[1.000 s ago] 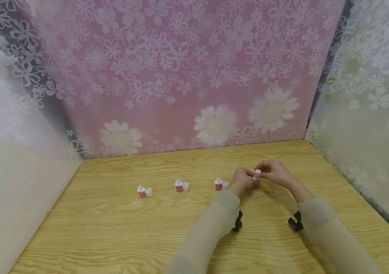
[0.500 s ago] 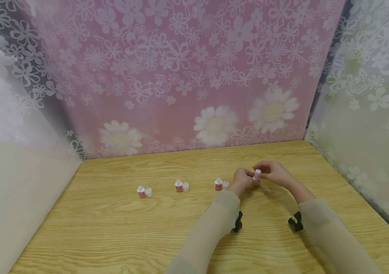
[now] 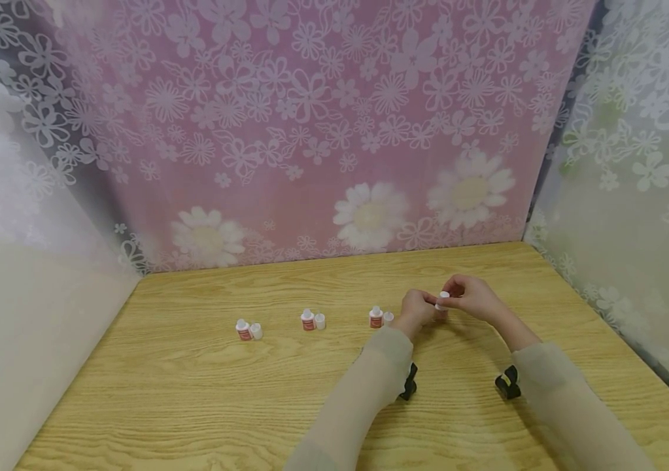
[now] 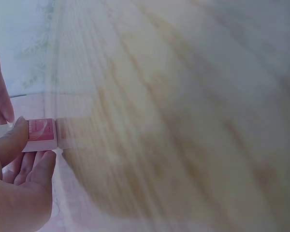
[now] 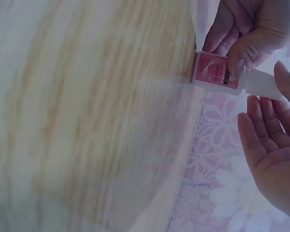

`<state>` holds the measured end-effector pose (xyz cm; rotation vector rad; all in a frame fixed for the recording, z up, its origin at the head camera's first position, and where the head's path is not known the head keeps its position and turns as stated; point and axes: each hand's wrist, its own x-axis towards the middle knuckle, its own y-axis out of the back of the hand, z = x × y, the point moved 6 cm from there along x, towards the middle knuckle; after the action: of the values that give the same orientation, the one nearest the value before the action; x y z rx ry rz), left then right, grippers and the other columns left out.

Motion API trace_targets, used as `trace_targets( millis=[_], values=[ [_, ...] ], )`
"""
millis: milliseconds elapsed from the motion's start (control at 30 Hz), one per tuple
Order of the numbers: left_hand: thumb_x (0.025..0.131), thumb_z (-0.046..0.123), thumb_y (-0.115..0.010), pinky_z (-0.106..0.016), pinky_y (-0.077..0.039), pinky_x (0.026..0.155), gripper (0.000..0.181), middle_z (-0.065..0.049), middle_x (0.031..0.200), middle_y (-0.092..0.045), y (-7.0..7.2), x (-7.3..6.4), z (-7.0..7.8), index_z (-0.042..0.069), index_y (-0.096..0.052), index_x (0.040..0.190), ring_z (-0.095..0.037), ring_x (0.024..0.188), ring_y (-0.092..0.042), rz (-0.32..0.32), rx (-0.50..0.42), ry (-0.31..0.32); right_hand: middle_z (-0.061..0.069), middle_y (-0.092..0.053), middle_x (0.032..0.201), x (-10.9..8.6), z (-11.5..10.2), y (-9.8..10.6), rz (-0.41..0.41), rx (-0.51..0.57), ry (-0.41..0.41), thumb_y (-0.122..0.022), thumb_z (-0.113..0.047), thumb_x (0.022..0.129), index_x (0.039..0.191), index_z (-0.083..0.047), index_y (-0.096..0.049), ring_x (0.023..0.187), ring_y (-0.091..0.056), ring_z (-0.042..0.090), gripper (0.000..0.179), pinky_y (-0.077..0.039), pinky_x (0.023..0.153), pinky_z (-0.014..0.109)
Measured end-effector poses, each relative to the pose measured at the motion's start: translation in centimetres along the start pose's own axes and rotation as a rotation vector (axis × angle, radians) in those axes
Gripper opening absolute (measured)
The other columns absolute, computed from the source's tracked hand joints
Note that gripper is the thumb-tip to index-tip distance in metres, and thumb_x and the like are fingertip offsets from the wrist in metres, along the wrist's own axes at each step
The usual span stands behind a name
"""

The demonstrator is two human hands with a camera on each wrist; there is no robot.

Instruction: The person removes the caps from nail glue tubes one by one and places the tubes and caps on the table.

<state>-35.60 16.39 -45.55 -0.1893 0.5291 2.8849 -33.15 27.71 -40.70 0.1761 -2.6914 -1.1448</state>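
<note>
A small white glue bottle with a pink-red label stands on the table, held by my left hand. In the left wrist view, the left thumb and fingers pinch the labelled bottle from both sides. On its top sits a white cap. My right hand pinches this cap between thumb and fingertips, as the right wrist view also shows. The bottle's nozzle is hidden under the cap. Much of the bottle is covered by the left hand in the head view.
Three similar bottles, a left one, a middle one and a near one, stand uncapped in a row. Beside each is a white cap. Flowered curtains surround the wooden table.
My right hand's fingers have shifted slightly on the cap, with the fingertips moving a little to the right. The left hand and the row of bottles stay in place.
</note>
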Motion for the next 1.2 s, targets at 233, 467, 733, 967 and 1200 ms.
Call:
trace_targets(
  millis=[233, 467, 733, 967, 1200],
  values=[
    [0.067, 0.006, -0.077, -0.026, -0.040, 0.053, 0.010, 0.002, 0.063, -0.057, 0.03, -0.12, 0.06, 0.010, -0.068, 0.069, -0.009, 0.057, -0.048, -0.003, -0.009, 0.006, 0.006, -0.059, 0.083, -0.10, -0.26, 0.02, 0.007, 0.018, 0.014, -0.068, -0.020, 0.079, 0.089, -0.002, -0.059, 0.081, -0.057, 0.025, 0.022, -0.045, 0.066, 0.036],
    [0.066, 0.003, -0.077, -0.027, -0.041, 0.054, 0.012, 0.003, 0.065, -0.057, 0.14, -0.33, 0.18, 0.009, -0.068, 0.071, -0.010, 0.057, -0.048, -0.013, -0.022, 0.012, 0.013, -0.060, 0.092, -0.12, -0.54, 0.11, -0.021, 0.034, 0.044, -0.062, -0.010, 0.083, 0.097, 0.005, -0.060, 0.090, -0.056, 0.032, 0.021, -0.046, 0.072, 0.042],
    [0.065, 0.001, -0.077, -0.027, -0.042, 0.054, 0.014, 0.001, 0.064, -0.056, -0.06, -0.02, 0.09, 0.007, -0.067, 0.073, -0.012, 0.058, -0.050, -0.013, -0.043, 0.026, 0.021, -0.057, 0.102, -0.19, -0.60, 0.02, -0.063, 0.086, 0.037, -0.055, -0.001, 0.086, 0.105, 0.009, -0.057, 0.095, -0.054, 0.035, 0.022, -0.046, 0.073, 0.041],
    [0.064, 0.002, -0.078, -0.028, -0.043, 0.056, 0.015, 0.002, 0.066, -0.056, -0.06, 0.26, -0.11, 0.008, -0.067, 0.073, -0.011, 0.060, -0.050, -0.007, -0.022, 0.027, 0.024, -0.055, 0.107, -0.13, -0.60, 0.00, -0.075, 0.092, 0.035, -0.059, -0.008, 0.085, 0.111, 0.009, -0.054, 0.099, -0.052, 0.037, 0.031, -0.046, 0.075, 0.042],
    [0.064, 0.006, -0.078, -0.026, -0.042, 0.055, 0.012, 0.003, 0.067, -0.056, 0.12, 0.06, -0.03, 0.009, -0.067, 0.069, -0.010, 0.059, -0.048, 0.008, 0.001, 0.001, 0.014, -0.058, 0.094, -0.08, -0.19, 0.02, -0.035, 0.047, -0.006, -0.068, -0.026, 0.078, 0.101, 0.004, -0.055, 0.088, -0.055, 0.029, 0.040, -0.046, 0.069, 0.037]
  ],
)
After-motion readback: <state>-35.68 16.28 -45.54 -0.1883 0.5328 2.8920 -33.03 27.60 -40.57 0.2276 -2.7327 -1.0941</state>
